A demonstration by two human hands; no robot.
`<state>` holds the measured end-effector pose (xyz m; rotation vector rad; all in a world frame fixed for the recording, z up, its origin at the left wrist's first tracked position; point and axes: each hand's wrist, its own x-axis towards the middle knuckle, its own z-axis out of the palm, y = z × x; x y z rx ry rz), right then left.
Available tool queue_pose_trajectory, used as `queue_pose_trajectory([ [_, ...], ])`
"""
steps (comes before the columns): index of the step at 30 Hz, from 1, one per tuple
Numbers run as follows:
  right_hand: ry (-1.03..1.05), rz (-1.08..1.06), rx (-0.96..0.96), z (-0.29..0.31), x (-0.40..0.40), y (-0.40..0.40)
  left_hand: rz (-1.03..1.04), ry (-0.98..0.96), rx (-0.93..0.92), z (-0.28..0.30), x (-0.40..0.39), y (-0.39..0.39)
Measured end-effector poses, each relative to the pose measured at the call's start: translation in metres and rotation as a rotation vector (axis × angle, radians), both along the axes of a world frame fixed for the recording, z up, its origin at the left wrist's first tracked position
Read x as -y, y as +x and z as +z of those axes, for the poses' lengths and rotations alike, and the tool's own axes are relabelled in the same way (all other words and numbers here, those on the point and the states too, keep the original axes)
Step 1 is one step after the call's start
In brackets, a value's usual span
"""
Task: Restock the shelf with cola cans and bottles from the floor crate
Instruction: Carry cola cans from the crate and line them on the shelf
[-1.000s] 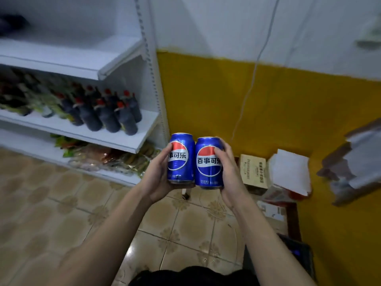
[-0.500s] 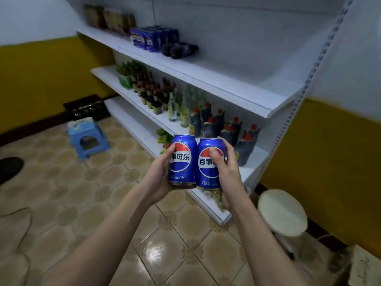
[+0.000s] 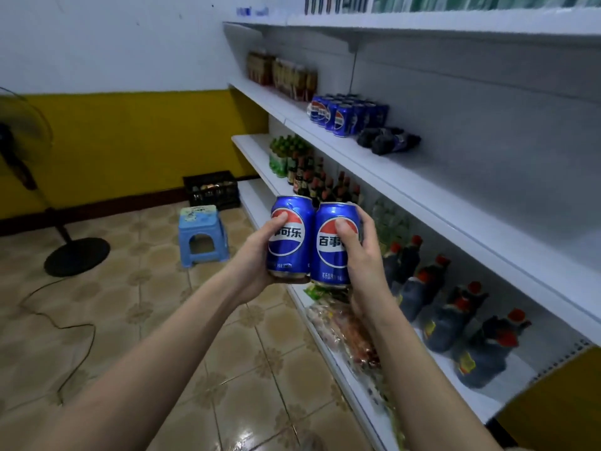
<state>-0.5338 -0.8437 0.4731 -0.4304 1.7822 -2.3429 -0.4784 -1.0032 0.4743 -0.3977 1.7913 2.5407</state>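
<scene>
Two upright blue cola cans touch side by side in front of me. My left hand (image 3: 257, 255) grips the left can (image 3: 289, 245); my right hand (image 3: 364, 255) grips the right can (image 3: 328, 255). Both are held in front of the white shelf unit, below its cola shelf (image 3: 455, 177). On that shelf stand several blue cola cans (image 3: 344, 113), with dark cola bottles (image 3: 387, 141) lying on their sides to the right. A black floor crate (image 3: 211, 190) sits by the far yellow wall.
A blue plastic stool (image 3: 201, 236) stands on the tiled floor before the crate. A standing fan (image 3: 74, 255) with a trailing cord is at left. Lower shelves hold green bottles (image 3: 283, 154), dark sauce bottles (image 3: 448, 320) and packaged snacks (image 3: 351, 330).
My view has swung left from the yellow corner to the shelves. Both cans stay gripped in my hands. The cola shelf with its cans now shows close at upper right.
</scene>
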Motion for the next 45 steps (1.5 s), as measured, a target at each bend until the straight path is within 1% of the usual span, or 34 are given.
queue_pose_trajectory([
  [3,-0.052,0.010,-0.001,0.006,0.031,-0.058,0.014,-0.096,-0.069,0.012,0.026,-0.055],
  [5,-0.077,0.034,0.018,0.012,0.049,-0.098,0.022,-0.119,-0.114,0.019,0.045,-0.095],
  [11,-0.056,0.110,0.010,0.033,0.101,-0.206,0.071,-0.111,-0.139,0.033,0.102,-0.196],
  [18,-0.015,0.128,-0.001,0.038,0.166,-0.295,0.118,-0.077,-0.146,0.037,0.168,-0.278],
  [23,0.026,0.110,-0.014,0.031,0.218,-0.350,0.076,-0.063,-0.198,0.027,0.226,-0.338],
  [27,0.050,0.062,-0.033,0.031,0.266,-0.394,0.016,-0.051,-0.226,0.024,0.278,-0.392],
  [35,-0.001,-0.094,-0.015,0.031,0.354,-0.483,-0.104,-0.067,-0.212,0.020,0.370,-0.503],
  [39,0.001,-0.183,0.005,0.022,0.370,-0.525,-0.172,-0.093,-0.205,0.019,0.392,-0.563],
  [45,0.068,-0.350,-0.002,0.007,0.369,-0.613,-0.205,-0.100,-0.193,0.009,0.396,-0.665],
])
